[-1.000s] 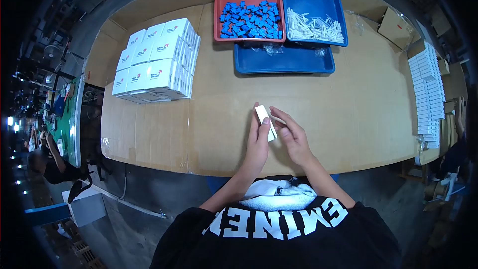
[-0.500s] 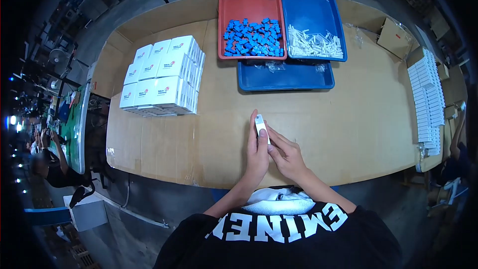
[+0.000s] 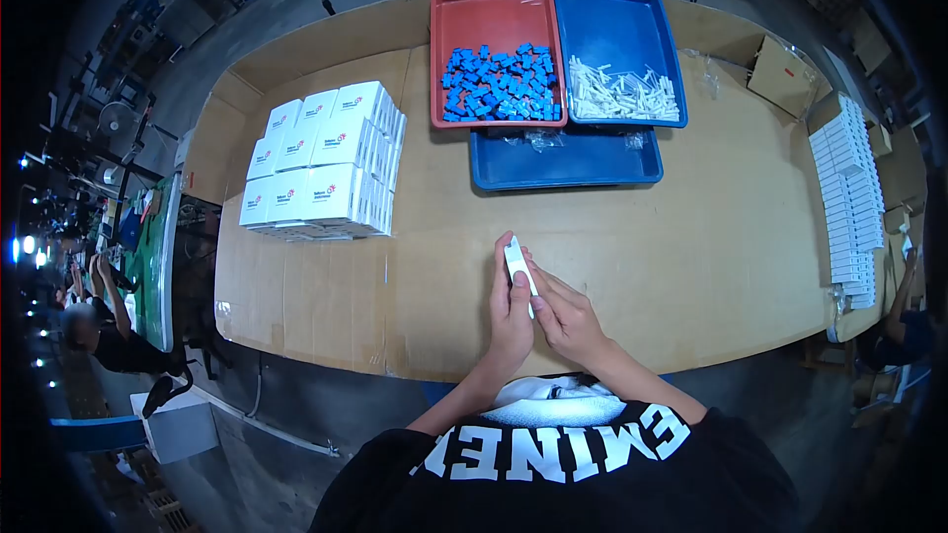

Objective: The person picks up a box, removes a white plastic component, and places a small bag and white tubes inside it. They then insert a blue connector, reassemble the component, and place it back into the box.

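A small narrow white box [image 3: 517, 259] is held between my two hands above the near middle of the table. My left hand [image 3: 510, 321] is closed round its left side, with the thumb lying on the white face. My right hand [image 3: 570, 324] presses against the right side and lower end, its fingers partly hidden behind the box. Beyond the hands stands a red tray [image 3: 494, 12] with many small blue pieces [image 3: 499, 84]. Beside it, a blue tray [image 3: 612, 20] bears slim white pieces [image 3: 624, 91].
Another blue tray [image 3: 563, 170] sits under the front of those two. Stacked white boxes [image 3: 321, 158] occupy the table's left side. More thin white boxes [image 3: 847, 202] are piled at the right edge. A cardboard wall [image 3: 326, 44] borders the back. Other people [image 3: 114, 336] work nearby.
The view has tilted a little, so the table and trays sit slightly lower. Both hands keep hold of the white box, whose angle has shifted slightly.
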`<action>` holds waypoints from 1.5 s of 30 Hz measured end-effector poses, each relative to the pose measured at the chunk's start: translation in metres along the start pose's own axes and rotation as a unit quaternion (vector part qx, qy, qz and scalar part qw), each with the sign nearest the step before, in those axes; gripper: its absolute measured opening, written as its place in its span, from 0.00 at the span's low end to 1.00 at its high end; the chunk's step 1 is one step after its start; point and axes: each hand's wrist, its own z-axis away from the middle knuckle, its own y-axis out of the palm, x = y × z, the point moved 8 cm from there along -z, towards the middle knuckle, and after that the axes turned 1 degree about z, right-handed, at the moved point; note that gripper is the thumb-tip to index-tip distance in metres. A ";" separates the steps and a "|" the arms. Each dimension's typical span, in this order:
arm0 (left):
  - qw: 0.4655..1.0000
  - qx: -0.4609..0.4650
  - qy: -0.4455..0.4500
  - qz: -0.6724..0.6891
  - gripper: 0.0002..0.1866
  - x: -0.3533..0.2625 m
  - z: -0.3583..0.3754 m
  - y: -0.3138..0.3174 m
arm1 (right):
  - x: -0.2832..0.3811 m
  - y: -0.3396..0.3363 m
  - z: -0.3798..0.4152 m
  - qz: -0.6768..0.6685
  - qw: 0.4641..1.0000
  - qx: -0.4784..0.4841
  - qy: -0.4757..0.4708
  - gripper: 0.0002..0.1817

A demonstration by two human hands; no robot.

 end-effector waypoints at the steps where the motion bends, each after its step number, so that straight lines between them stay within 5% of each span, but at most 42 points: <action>1: 1.000 0.000 0.000 0.005 0.29 -0.002 0.000 0.001 | 0.001 0.000 0.000 0.004 1.000 0.001 -0.004 0.27; 21: 0.999 0.006 -0.009 0.053 0.33 0.006 -0.003 -0.004 | -0.003 -0.004 -0.001 -0.051 0.998 -0.003 0.038 0.26; 24: 0.995 0.017 -0.003 0.102 0.35 -0.003 -0.005 -0.008 | -0.017 -0.007 -0.007 -0.115 0.989 0.000 0.087 0.24; 26: 0.997 0.025 0.069 0.000 0.42 -0.021 -0.003 -0.005 | -0.048 0.010 0.008 -0.329 0.873 0.031 0.358 0.26; 29: 0.996 0.049 0.078 -0.016 0.47 -0.023 0.000 0.001 | -0.036 0.013 0.006 -0.368 0.837 0.059 0.402 0.30; 34: 0.990 0.048 0.103 -0.087 0.48 -0.024 0.000 -0.008 | -0.029 0.019 0.002 -0.387 0.844 0.060 0.367 0.29; 36: 0.984 0.000 0.115 -0.140 0.50 -0.024 -0.001 -0.016 | -0.028 0.021 -0.001 -0.334 0.896 0.036 0.289 0.29; 39: 0.980 -0.020 0.147 -0.135 0.51 -0.018 -0.002 -0.021 | -0.018 0.026 -0.004 -0.337 0.907 0.006 0.253 0.28; 45: 0.955 -0.050 0.251 -0.151 0.55 -0.032 0.000 -0.018 | 0.004 0.025 -0.009 -0.333 0.905 -0.010 0.264 0.29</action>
